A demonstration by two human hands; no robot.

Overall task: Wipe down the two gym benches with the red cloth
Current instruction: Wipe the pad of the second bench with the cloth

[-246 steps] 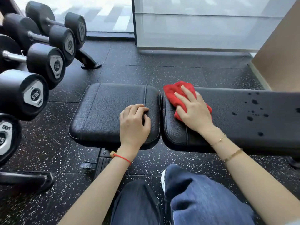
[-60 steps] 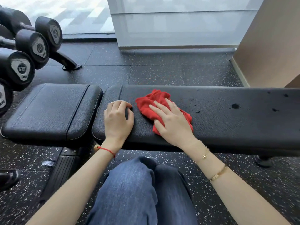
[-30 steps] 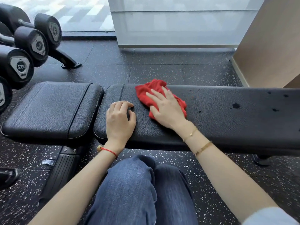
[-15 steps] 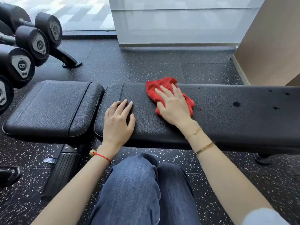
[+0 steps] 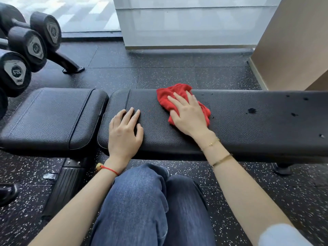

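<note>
A black padded gym bench lies across the view: a short seat pad (image 5: 51, 118) on the left and a long back pad (image 5: 248, 128) on the right, with a narrow gap between them. My right hand (image 5: 188, 114) presses flat on the crumpled red cloth (image 5: 168, 96), which lies on the long pad near its far edge. My left hand (image 5: 124, 132) rests on the long pad's left end with straight fingers and holds nothing. Dark wet spots (image 5: 251, 110) dot the long pad to the right of the cloth.
A rack of black dumbbells (image 5: 26, 50) stands at the left, its foot (image 5: 71, 68) on the speckled rubber floor. A glass panel (image 5: 186, 23) stands behind the bench and a beige wall (image 5: 292, 41) at the right. My knees in blue jeans (image 5: 147, 201) are in front of the bench.
My right hand has slid the red cloth rightward along the long pad, toward the wet spots. My left hand's fingers have uncurled and lie flatter on the pad.
</note>
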